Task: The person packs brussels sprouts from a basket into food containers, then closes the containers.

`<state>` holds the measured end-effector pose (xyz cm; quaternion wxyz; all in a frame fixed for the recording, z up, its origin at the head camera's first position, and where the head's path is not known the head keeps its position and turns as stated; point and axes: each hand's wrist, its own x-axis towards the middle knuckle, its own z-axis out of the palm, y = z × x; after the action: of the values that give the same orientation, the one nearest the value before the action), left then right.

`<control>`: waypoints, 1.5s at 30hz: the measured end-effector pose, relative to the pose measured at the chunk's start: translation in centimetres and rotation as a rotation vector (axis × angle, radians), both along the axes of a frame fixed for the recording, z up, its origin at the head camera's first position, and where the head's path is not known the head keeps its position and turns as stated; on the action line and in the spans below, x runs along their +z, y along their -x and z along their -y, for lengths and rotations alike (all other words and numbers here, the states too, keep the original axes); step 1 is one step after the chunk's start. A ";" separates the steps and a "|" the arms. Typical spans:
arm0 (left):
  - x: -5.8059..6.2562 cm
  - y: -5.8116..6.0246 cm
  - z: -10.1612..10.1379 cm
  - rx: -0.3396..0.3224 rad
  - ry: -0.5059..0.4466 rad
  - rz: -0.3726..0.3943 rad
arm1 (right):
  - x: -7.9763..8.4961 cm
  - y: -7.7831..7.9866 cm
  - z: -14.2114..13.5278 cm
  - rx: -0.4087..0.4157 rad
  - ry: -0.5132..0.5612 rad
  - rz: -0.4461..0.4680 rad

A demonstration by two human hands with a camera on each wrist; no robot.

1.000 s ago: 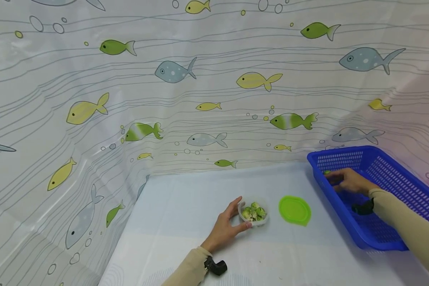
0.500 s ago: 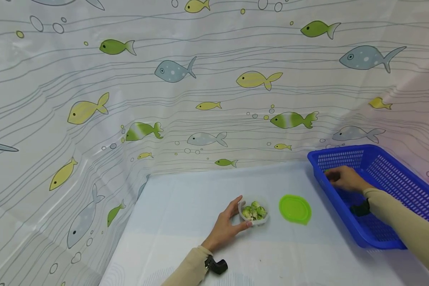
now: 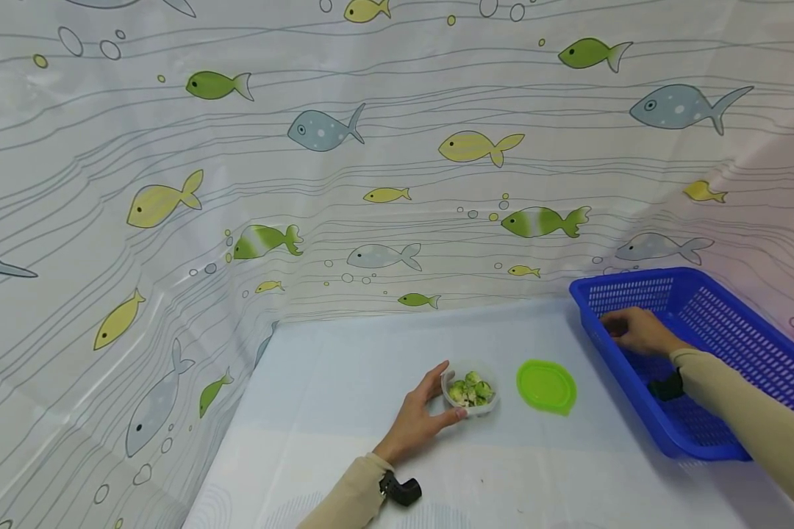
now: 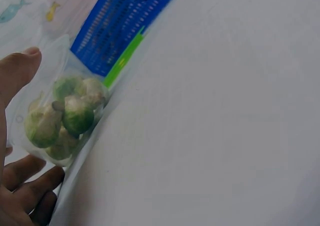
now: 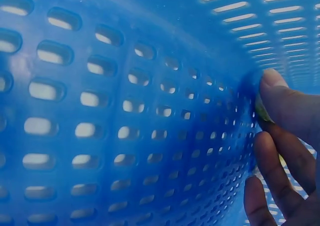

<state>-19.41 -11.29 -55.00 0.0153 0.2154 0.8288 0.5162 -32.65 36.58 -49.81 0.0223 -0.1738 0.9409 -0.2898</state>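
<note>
Here, white tabletop (image 3: 331,389), fish-print backdrop (image 3: 397,165).

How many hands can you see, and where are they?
2. The left hand curves around the clear tub of sprouts. The right hand reaches inside the blue basket, near its side wall. No other hands show.

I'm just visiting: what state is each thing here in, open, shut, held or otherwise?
Clear container: upright, open-topped.
Brussels sprouts: loose inside the container.
Green lid: off, lying flat.
Left grip: around the container's side.
Right grip: inside the basket, pinching something.
Blue basket: open-topped.
Greenish item: pinched, mostly hidden, too covered to identify.
</note>
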 end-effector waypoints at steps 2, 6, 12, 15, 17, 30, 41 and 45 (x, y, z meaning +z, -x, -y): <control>0.0 0.0 0.0 0.000 0.003 0.001 | 0.0 0.0 -0.1 0.008 -0.012 -0.004; 0.0 0.0 -0.1 -0.002 0.000 0.000 | 0.0 0.0 -0.3 0.027 -0.031 -0.006; 0.0 0.0 -0.1 -0.010 -0.002 0.000 | 0.2 -0.1 -0.7 0.053 -0.038 -0.004; -0.1 0.0 -0.1 -0.011 -0.002 -0.003 | 0.3 -0.1 -1.0 0.067 -0.038 -0.004; -0.1 0.0 -0.1 -0.012 -0.001 -0.002 | 0.4 -0.2 -1.1 0.070 -0.034 -0.004; -0.2 0.0 0.1 -0.012 -0.004 -0.017 | 3.7 -1.2 -0.4 0.007 0.045 -0.005; -0.1 -0.1 0.1 -0.011 -0.010 -0.009 | 6.4 -1.8 0.4 -0.029 0.115 0.004; 0.0 -0.1 0.1 -0.011 -0.012 -0.008 | 7.3 -2.1 0.9 -0.054 0.139 0.011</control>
<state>-19.33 -11.39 -55.04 0.0134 0.2223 0.8244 0.5204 -30.56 35.71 -42.53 0.0077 -0.1479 0.9226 -0.3561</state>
